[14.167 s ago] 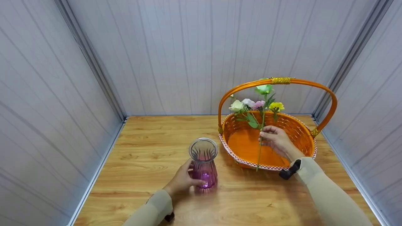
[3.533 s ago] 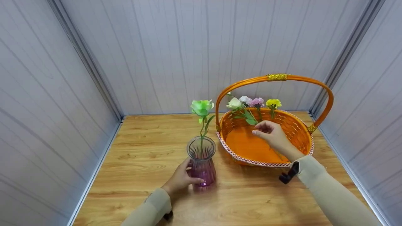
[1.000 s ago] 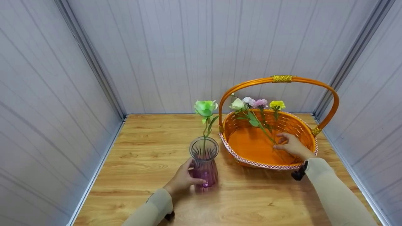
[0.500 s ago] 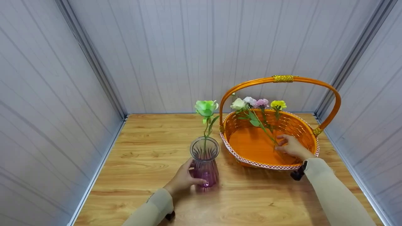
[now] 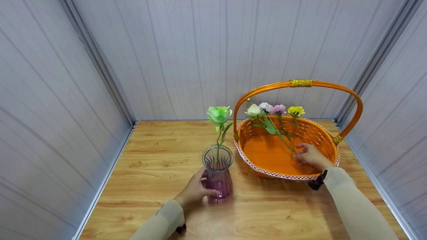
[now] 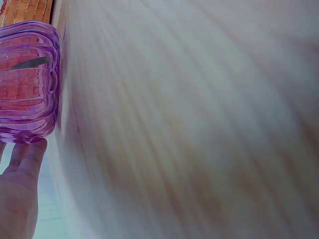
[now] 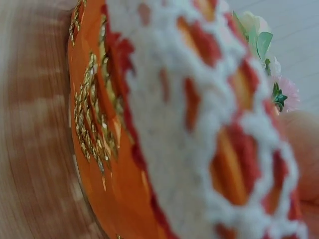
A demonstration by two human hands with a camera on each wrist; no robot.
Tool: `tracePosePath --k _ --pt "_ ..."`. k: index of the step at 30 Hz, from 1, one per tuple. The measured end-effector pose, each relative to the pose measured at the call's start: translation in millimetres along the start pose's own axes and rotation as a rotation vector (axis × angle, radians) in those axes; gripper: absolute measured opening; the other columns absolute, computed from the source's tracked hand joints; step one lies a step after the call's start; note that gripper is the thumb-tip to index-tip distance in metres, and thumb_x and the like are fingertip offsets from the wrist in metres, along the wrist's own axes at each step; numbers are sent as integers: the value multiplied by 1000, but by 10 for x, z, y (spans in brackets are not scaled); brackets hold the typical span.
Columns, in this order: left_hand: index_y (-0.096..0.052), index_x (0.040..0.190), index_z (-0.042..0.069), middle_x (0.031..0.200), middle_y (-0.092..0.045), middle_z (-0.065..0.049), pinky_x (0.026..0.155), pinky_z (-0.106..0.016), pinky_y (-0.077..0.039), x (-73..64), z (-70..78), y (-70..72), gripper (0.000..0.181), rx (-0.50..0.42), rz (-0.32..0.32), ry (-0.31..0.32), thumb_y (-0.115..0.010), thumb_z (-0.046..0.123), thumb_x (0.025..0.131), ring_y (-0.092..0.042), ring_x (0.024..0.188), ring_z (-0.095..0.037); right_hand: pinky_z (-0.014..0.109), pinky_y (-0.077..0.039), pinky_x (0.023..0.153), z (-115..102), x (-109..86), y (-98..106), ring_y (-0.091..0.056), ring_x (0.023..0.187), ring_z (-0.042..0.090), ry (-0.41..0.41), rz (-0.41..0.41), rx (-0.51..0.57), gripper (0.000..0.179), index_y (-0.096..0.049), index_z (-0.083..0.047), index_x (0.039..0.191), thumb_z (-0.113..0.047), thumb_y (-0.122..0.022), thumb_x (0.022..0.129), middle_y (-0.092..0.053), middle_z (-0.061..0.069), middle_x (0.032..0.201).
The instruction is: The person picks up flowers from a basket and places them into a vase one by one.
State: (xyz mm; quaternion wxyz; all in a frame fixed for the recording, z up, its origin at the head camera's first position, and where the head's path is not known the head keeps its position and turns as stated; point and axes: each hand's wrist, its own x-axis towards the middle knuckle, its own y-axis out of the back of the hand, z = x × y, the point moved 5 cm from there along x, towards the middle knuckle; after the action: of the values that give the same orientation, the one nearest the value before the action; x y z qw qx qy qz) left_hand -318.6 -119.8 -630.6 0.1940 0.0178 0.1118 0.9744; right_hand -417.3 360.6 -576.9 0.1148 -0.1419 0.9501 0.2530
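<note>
My left hand [image 5: 194, 190] grips a glass vase [image 5: 218, 181], purple at its base and greyer at the rim; in the left wrist view the fingers [image 6: 31, 157] touch its side. A green rose [image 5: 219, 115] stands upright in the vase, its stem end visible through the glass. Inside the orange basket [image 5: 263, 171], my right hand [image 5: 309, 156] pinches the lower stem of a cream-white rose [image 5: 253, 110]. That rose leans toward the basket's back left rim. In the right wrist view, the basket's red-and-white trim [image 7: 169, 99] hides most of the hand.
Beside the cream rose lean a white flower [image 5: 266, 106], a pink carnation [image 5: 278, 109] and a yellow carnation [image 5: 296, 111] against the basket's back wall. A tall handle [image 5: 302, 83] arches over the basket. Pale panels [image 5: 173, 60] enclose the wooden table [image 5: 156, 156].
The green rose went from my right hand into the vase. My right hand then reached deeper into the basket, and its fingers closed on the cream rose's stem. The left hand stayed at the vase.
</note>
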Motion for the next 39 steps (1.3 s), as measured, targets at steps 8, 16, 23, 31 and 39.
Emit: tracePosePath --k 8,16,23,31,39 --pt "-41 165 28 151 -57 -15 119 -55 -53 6 -13 -1 107 1 3 10 -100 22 76 -64 135 -37 34 -55 78 -8 5 37 -62 95 25 -36 98 -104 63 -38 11 159 -25 -61 112 -63 28 126" --pt "-42 163 27 150 -58 -14 118 -54 -54 3 14 -6 105 17 -4 -13 -100 24 76 -63 136 -35 57 -48 112 -40 3 108 -49 141 51 45 253 -118 54 -50 12 152 -28 -51 116 -48 38 157" --pt "-43 162 29 149 -59 -13 118 -53 -54 6 5 -3 104 17 -5 -16 -100 24 76 -63 135 -34 31 -53 92 -67 9 118 -59 129 46 84 306 -124 47 -55 14 146 -23 -46 117 -60 37 143" --pt "-43 163 27 149 -58 -15 118 -55 -54 11 -3 1 103 6 -3 -8 -99 21 76 -65 133 -35 18 -49 81 -87 -5 142 -61 124 44 100 327 -104 46 -57 14 144 -22 -46 117 -61 36 137" --pt "-43 162 28 149 -59 -13 119 -54 -54 23 -27 5 104 11 -2 -14 -100 24 76 -64 135 -34 18 -50 77 -122 -37 178 -65 108 28 107 369 -86 45 -62 12 137 -25 -49 117 -71 20 121"
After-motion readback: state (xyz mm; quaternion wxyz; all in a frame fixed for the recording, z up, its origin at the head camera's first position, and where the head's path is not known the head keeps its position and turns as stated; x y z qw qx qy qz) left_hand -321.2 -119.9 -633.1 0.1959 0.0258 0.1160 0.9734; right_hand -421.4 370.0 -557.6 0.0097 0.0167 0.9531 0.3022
